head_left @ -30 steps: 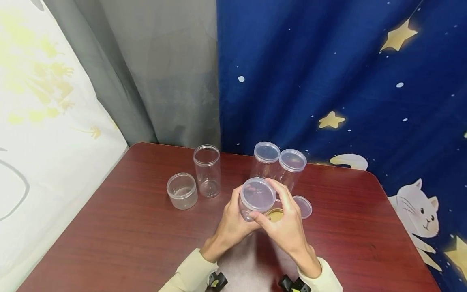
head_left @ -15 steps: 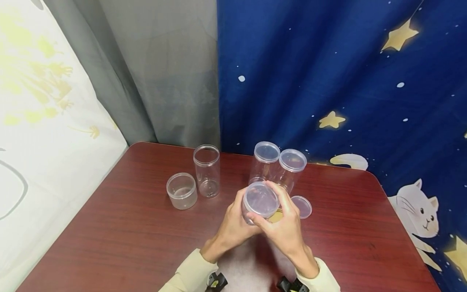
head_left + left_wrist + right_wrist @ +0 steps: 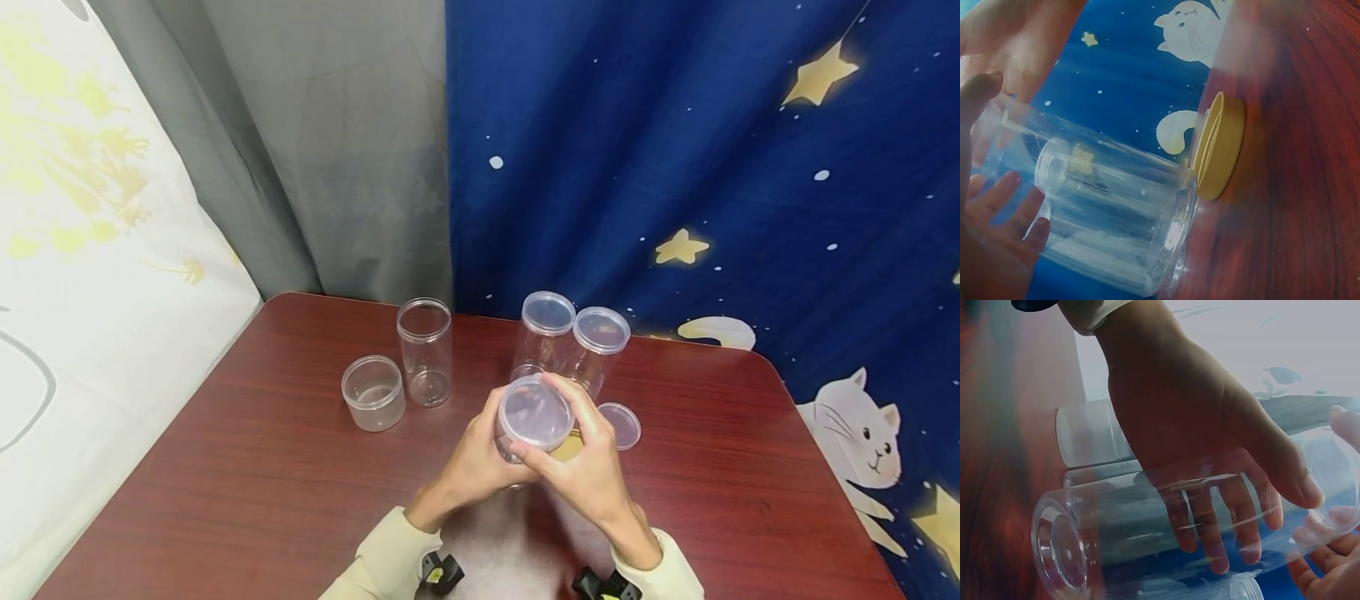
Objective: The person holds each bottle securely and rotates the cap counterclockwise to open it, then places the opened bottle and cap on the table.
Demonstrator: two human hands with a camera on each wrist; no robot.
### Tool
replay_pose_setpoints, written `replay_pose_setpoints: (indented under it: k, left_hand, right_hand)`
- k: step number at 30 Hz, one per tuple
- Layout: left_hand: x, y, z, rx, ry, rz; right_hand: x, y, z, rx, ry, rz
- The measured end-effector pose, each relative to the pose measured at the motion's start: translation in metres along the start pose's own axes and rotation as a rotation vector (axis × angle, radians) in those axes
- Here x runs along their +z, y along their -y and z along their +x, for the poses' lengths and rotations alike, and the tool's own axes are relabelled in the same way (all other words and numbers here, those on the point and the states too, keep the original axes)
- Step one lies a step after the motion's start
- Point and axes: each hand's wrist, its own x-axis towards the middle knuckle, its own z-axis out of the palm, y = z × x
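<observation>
In the head view both hands hold a tall clear plastic jar (image 3: 1116, 212) with a translucent lid (image 3: 535, 414) at its top. My left hand (image 3: 474, 454) wraps round the upper body, its fingers showing through the clear wall in the right wrist view. Round the lid's edge curl the thumb and fingers of my right hand (image 3: 588, 467). The jar leans slightly, and its lower part is mostly hidden from the head camera by the hands. A gold lid (image 3: 1222, 147) lies close to the jar's base, partly covered by my right hand in the head view.
Two tall lidded jars, one left (image 3: 548, 315) and one right (image 3: 602, 331), stand behind the hands. A loose clear lid (image 3: 621, 426) lies right of them. Further left are an uncovered tall jar (image 3: 425, 350) and a short tub (image 3: 374, 393), on the reddish-brown table (image 3: 277, 467).
The held jar and both hands have shifted slightly toward me and to the right, its lid tilting a little. Both hands keep their hold; the other jars and lids have stayed put.
</observation>
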Motion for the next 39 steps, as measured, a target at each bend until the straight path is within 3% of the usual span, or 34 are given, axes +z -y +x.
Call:
replay_pose_setpoints:
  k: [10,13,16,21,26,32,39]
  left_hand:
    - [-0.006,0.001,0.001,-0.042,0.111,-0.161]
    - [-0.007,0.002,0.001,-0.051,0.118,-0.157]
    - [-0.008,0.002,0.001,-0.057,0.086,-0.121]
    - [-0.004,0.001,0.000,-0.065,-0.023,-0.064]
    - [0.004,0.003,-0.001,-0.022,-0.098,-0.009]
    - [0.010,0.004,-0.002,0.065,-0.139,0.076]
    - [0.008,0.003,-0.001,0.068,-0.125,0.058]
  right_hand:
    - [-0.006,-0.001,0.000,0.010,0.084,0.051]
    - [-0.007,-0.002,0.000,0.012,0.106,0.045]
    - [-0.005,-0.002,0.000,0.022,0.118,0.046]
    - [-0.001,0.002,-0.001,0.053,0.080,0.049]
    - [0.003,0.005,-0.006,0.086,0.024,0.004]
    - [0.011,0.003,-0.010,0.071,-0.064,-0.110]
    - [0.013,0.002,-0.008,0.077,-0.084,-0.072]
